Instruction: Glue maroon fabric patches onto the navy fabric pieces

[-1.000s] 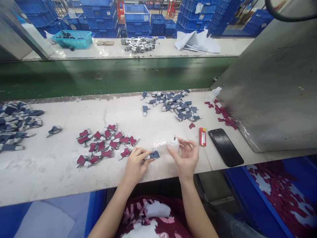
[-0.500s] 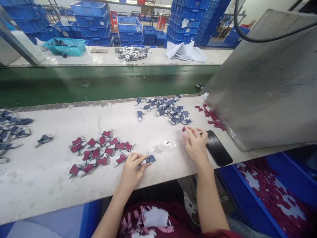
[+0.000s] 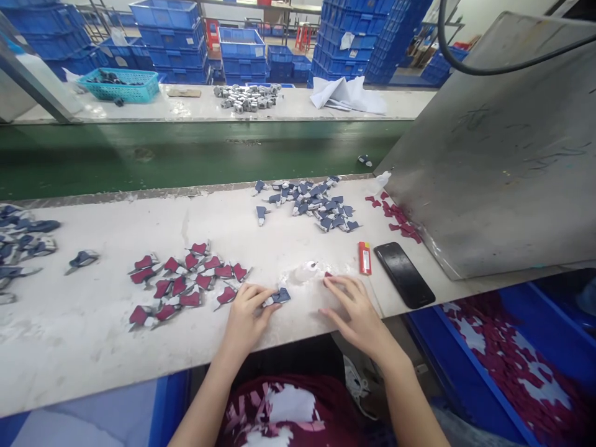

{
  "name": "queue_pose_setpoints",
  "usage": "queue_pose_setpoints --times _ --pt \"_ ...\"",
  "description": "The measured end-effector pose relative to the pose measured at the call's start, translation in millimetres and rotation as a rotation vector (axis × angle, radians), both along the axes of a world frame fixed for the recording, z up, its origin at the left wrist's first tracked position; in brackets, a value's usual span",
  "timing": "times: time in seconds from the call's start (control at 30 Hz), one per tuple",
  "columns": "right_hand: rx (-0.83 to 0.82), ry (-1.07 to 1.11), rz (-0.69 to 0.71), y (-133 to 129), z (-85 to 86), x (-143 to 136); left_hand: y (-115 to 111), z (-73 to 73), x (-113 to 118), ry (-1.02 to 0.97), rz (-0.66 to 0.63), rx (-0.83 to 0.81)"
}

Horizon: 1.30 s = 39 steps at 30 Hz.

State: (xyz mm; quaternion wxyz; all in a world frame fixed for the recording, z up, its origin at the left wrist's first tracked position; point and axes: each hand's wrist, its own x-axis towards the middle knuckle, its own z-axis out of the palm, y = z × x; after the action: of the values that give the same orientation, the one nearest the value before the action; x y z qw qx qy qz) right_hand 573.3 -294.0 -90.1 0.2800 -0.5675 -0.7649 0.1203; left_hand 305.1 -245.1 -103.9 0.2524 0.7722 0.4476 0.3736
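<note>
My left hand (image 3: 250,312) is closed on a small blue-and-white part (image 3: 280,296) near the table's front edge, pinching its pale end between thumb and fingers. My right hand (image 3: 352,312) is right of it with the thumb spread away, carrying a small dark red piece (image 3: 328,274) at the index fingertip. Left of my left hand lie several matching parts with dark red faces (image 3: 179,285). Beyond the hands is a pile of blue-faced parts (image 3: 321,203). A glossy whitish smear (image 3: 302,273) with a small dark spot marks the tabletop between the hands.
A red lighter (image 3: 365,258) and a black phone (image 3: 405,275) lie right of my right hand. Loose dark red pieces (image 3: 399,218) lie beside a slanted metal panel (image 3: 503,155). A green conveyor belt (image 3: 200,152) runs behind the table. A blue bin (image 3: 484,366) stands below right.
My right hand has moved left and toward me with the dark red piece, uncovering the lighter. My left hand stays on the blue-and-white part. The part on the belt has shifted left.
</note>
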Motion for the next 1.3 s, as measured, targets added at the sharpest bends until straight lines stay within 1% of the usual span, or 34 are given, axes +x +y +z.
queue_pose_setpoints --times 0.1,0.17,0.27,0.37,0.5,0.6,0.7,0.77,0.83,0.93,1.0,1.07,1.13,1.3 --pt "-0.039 -0.015 0.104 -11.2 7.3 0.7 0.1 0.0 0.4 0.007 0.005 0.008" --pt "-0.055 -0.086 0.14 -12.3 6.3 4.0 0.0 0.1 0.8 0.008 0.012 0.009" --pt "-0.058 -0.138 0.19 -12.9 -2.3 7.0 -0.1 1.9 0.7 0.004 0.014 -0.006" --pt "0.004 -0.067 0.193 -19.9 -12.9 5.7 -0.6 6.4 -0.1 -0.014 0.008 -0.031" --pt "0.111 0.128 0.149 -35.1 -24.0 2.5 -4.4 12.8 0.4 -0.065 -0.005 -0.099" --pt "0.151 0.271 0.094 -42.3 -28.3 0.2 -10.1 14.1 3.6 -0.149 -0.003 -0.199" --pt "0.077 0.408 0.038 -42.4 -27.8 -7.5 -15.8 12.9 8.2 -0.224 0.017 -0.312" --pt "0.013 0.501 0.027 -38.1 -25.4 -17.6 -18.0 12.0 10.4 -0.258 0.028 -0.372" --pt "-0.03 0.603 0.016 -31.1 -21.6 -30.8 -18.9 11.4 11.1 -0.291 0.014 -0.416" --pt "-0.092 0.762 -0.062 -18.0 -13.1 -50.2 -18.4 10.1 9.7 -0.343 -0.036 -0.458" --pt "-0.121 0.793 -0.076 -10.1 -6.8 -60.5 -17.9 8.6 8.3 -0.371 -0.044 -0.472" --pt "-0.126 0.786 -0.055 -4.3 -2.4 -69.1 -17.7 6.4 7.4 -0.394 -0.034 -0.484" --pt "-0.133 0.838 -0.068 -1.4 -1.6 -77.6 -18.2 4.2 7.3 -0.42 -0.023 -0.507" --pt "-0.23 1.125 -0.257 -1.0 -9.0 -98.6 -20.2 1.8 8.4 -0.513 -0.012 -0.6"
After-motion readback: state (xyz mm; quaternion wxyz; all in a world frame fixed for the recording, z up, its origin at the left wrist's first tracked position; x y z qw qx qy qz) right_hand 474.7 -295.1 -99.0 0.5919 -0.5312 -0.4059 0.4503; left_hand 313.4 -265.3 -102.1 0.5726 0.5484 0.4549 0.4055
